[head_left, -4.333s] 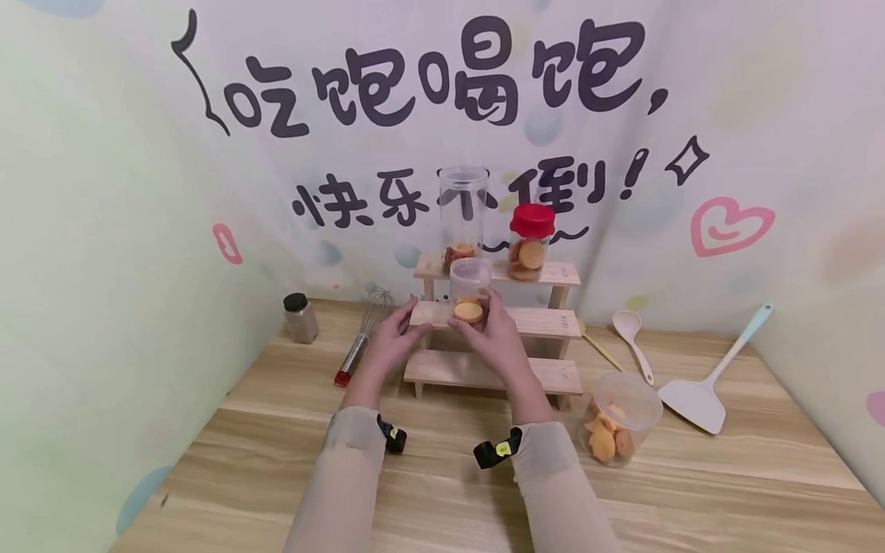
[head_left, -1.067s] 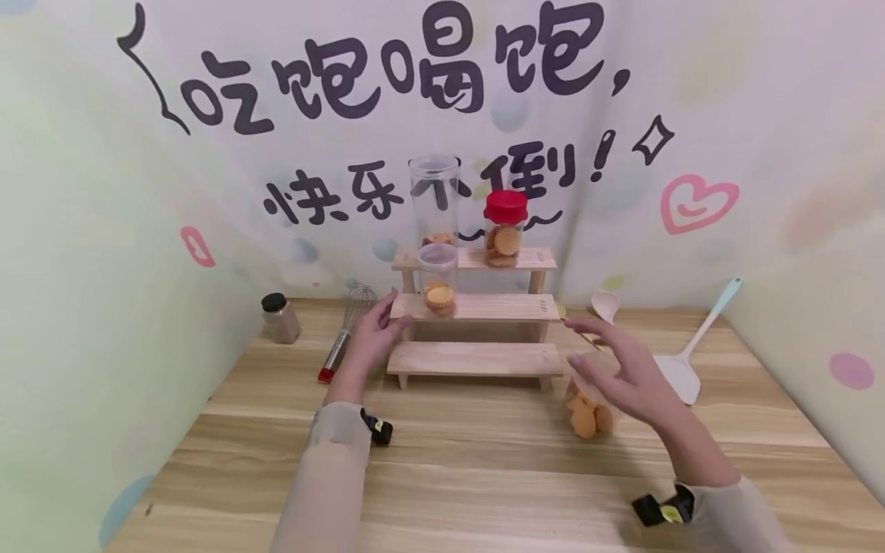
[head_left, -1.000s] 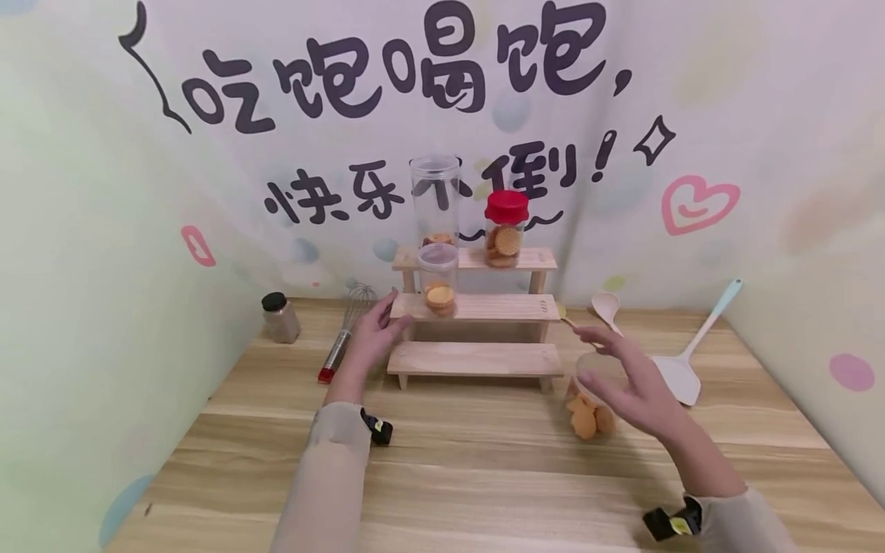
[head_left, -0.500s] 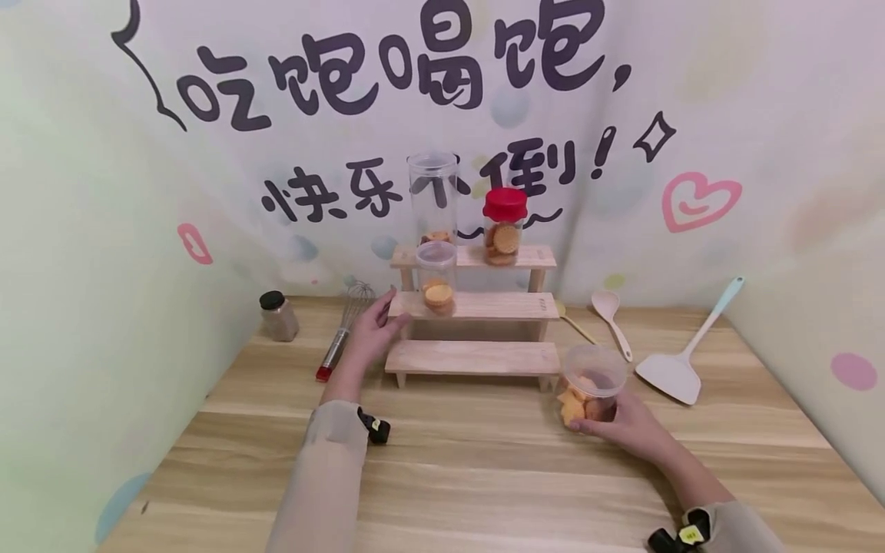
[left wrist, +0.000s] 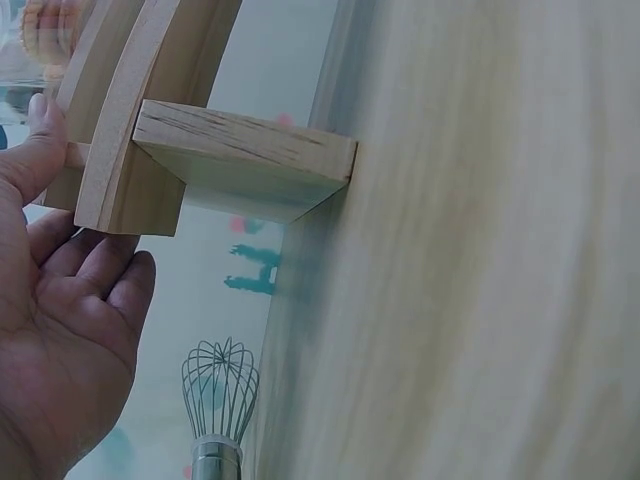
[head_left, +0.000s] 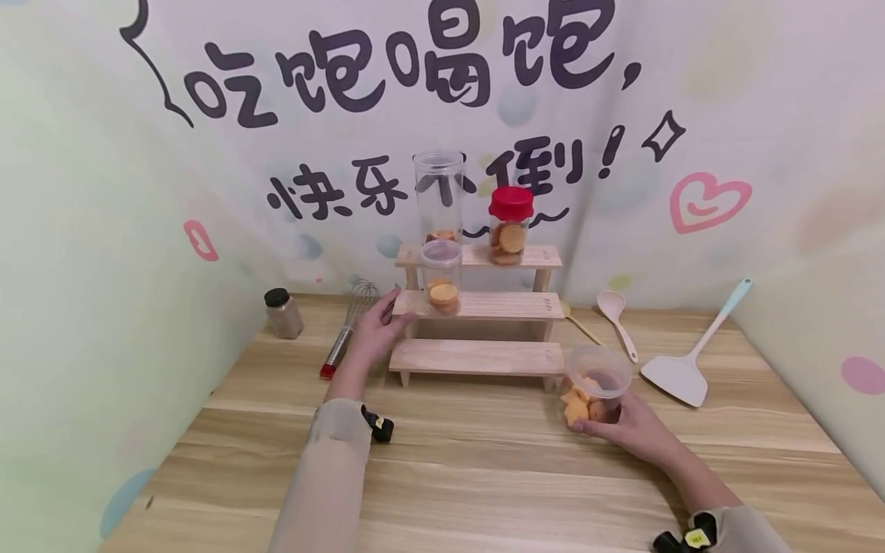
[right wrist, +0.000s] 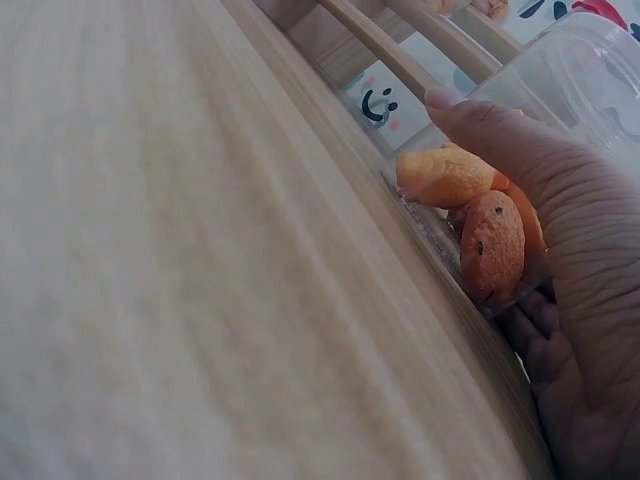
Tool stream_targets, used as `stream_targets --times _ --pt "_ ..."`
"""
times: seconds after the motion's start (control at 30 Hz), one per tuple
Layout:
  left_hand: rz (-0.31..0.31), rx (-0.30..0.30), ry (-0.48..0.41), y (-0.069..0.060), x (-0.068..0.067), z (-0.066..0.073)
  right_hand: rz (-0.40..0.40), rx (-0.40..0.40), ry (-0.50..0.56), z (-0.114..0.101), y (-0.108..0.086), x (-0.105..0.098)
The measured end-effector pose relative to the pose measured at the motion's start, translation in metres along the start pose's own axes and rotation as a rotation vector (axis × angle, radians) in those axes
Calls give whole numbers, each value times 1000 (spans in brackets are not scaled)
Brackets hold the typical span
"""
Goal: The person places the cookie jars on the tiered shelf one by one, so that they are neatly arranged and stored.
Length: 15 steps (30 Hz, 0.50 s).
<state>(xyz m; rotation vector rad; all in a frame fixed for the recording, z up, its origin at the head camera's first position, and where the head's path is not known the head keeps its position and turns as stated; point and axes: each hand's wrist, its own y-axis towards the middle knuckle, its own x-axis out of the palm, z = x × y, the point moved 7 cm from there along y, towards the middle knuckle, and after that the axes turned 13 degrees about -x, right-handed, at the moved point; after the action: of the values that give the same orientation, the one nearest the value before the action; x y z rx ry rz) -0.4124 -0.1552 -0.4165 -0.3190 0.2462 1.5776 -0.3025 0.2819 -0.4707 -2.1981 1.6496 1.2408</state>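
My left hand (head_left: 379, 329) grips the left end of the middle step of a three-step wooden shelf (head_left: 477, 358). In the left wrist view, the thumb lies on one side of that board (left wrist: 125, 165) and the fingers bend behind it. With thumb and fingers around its lower side, my right hand (head_left: 636, 428) holds a wide clear jar (head_left: 598, 372) of cookies, right of the bottom step. Orange and brown cookies (right wrist: 493, 245) show through its wall in the right wrist view; whether its base touches the table is unclear. A small clear jar (head_left: 442, 265) of round biscuits stands on the middle step.
A tall clear jar (head_left: 439, 192) and a red-lidded jar (head_left: 510, 230) stand on the top step. Left lie a whisk (head_left: 346, 338) and a black-capped bottle (head_left: 283, 313). Right are a yellow-handled utensil (head_left: 583, 326), a pink spoon (head_left: 618, 322) and a spatula (head_left: 681, 376).
My right hand let go of the small jar on the middle step, moved right and took hold of the wide cookie jar. My left hand stays at the shelf's left end.
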Motion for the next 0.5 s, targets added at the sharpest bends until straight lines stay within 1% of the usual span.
stream_targets --times 0.1,0.2,0.27,0.37,0.43,0.5 --pt "0 6 -3 0 -1 2 1 2 7 -1 1 -1" --pt "2 14 -4 0 -1 3 21 5 -31 -2 0 -2" --pt "6 10 -4 0 -1 3 44 -22 -27 -3 0 -3" --pt "7 -2 0 1 -1 1 96 -79 -34 -5 0 -6" --pt "7 -7 0 1 -1 0 145 -114 -36 -7 0 -9" --pt "0 -1 -1 1 0 0 209 -129 -63 -8 0 -14"
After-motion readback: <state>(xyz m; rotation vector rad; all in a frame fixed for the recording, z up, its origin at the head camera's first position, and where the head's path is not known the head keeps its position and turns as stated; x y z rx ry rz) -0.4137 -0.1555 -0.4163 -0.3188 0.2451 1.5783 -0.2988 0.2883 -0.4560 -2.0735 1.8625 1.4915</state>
